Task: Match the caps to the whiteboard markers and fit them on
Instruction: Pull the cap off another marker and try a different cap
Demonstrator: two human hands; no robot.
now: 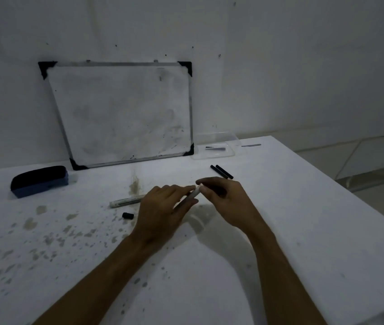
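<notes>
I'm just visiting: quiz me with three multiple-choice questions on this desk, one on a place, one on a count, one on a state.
1. Where is the whiteboard?
A. flat on the table
B. leaning on the wall
C. on the floor

2. How many black sticks lie beyond the hands?
A. two
B. five
C. none

3. The marker lying on the table is:
A. in a hand
B. standing upright
C. lying flat

Answers: B, it stands tilted against the wall; A, a pair lies side by side; C, it rests lengthwise, apart from the left hand.
</notes>
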